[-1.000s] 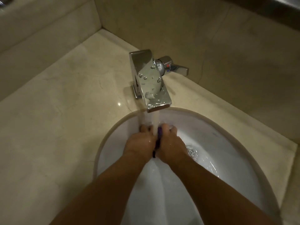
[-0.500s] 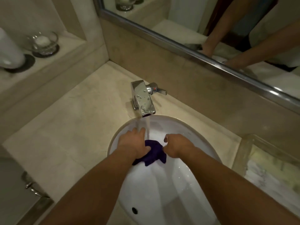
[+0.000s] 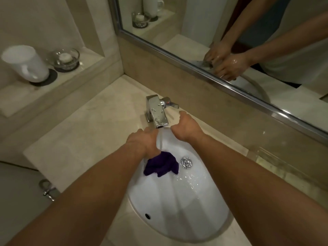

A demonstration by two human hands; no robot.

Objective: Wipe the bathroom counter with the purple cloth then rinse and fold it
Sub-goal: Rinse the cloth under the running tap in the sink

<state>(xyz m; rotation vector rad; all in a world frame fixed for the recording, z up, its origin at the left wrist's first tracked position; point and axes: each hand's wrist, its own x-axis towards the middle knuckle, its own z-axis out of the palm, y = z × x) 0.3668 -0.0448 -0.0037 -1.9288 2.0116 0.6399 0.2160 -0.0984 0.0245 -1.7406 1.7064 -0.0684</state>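
Peeking from beneath left hand (image 3: 142, 141), bunched purple cloth (image 3: 162, 166), apparently gripped.

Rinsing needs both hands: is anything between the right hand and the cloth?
Nothing solid. The right hand is up by the tap; the left hand holds the cloth below in the sink, under the running water.
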